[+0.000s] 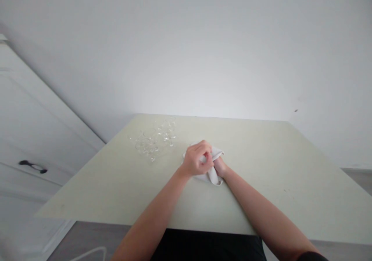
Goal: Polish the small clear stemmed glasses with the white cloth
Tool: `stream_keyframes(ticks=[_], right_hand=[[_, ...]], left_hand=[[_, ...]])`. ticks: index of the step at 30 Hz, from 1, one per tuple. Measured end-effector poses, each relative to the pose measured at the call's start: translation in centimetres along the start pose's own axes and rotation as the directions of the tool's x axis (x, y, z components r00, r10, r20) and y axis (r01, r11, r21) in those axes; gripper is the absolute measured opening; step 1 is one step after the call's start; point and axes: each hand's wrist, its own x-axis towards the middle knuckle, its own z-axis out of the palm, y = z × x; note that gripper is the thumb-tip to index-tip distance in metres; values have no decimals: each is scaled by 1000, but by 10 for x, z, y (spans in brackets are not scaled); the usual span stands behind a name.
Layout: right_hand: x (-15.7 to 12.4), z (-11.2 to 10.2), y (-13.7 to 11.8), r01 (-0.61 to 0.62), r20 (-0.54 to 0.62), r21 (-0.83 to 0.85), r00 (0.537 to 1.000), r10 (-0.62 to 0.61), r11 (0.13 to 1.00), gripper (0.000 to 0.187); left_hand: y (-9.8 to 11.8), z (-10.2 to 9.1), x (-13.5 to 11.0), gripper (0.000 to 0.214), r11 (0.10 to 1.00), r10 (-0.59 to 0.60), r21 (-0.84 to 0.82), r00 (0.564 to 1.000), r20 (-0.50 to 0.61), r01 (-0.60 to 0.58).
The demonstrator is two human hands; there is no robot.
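Observation:
A white cloth (214, 175) is bunched up near the middle of the table, with its folded edges spreading around both hands. My left hand (197, 159) is closed over it, the fingers curled toward the thumb, and white fabric shows in the loop they form. Against the cloth's right side lies my right hand (220, 166), its fingers mostly hidden by the fabric and the left hand. Whether anything is wrapped inside the cloth, I cannot tell. To the left stand several clear glasses, a nearer group (147, 144) and a farther group (167, 131), hard to make out one from another.
The pale table (276, 168) reaches back to a plain light wall (203, 51). A white cabinet (37, 117) with a dark handle (33, 166) stands beyond the table's left edge. At the bottom left, a thin white curved piece (93, 250) shows above the floor.

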Motion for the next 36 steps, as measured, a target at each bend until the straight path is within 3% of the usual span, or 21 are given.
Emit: stream_keyframes(ticks=[3, 6, 8, 15, 27, 36], right_hand=[[1, 1, -1, -43, 35, 37, 999, 42, 998, 26], [2, 3, -2, -74, 84, 78, 994, 67, 994, 31], [3, 4, -2, -75, 92, 85, 993, 67, 994, 35], [0, 12, -12, -78, 88, 50, 993, 73, 996, 47], [4, 1, 0, -101, 81, 36, 992, 98, 994, 49], [0, 8, -8, -125, 116, 41, 986, 120, 991, 52]], left_hand=[[-35, -1, -22, 14, 937, -311, -168, 950, -7, 305], [-50, -1, -34, 14, 781, -542, -368, 840, 0, 504], [-54, 1, -36, 14, 689, -624, -478, 781, -9, 545], [-60, 3, -39, 17, 524, -752, -646, 657, -45, 556], [-56, 1, -36, 19, 435, -767, -745, 641, -13, 506], [-54, 0, -35, 22, 406, -790, -749, 613, 1, 524]])
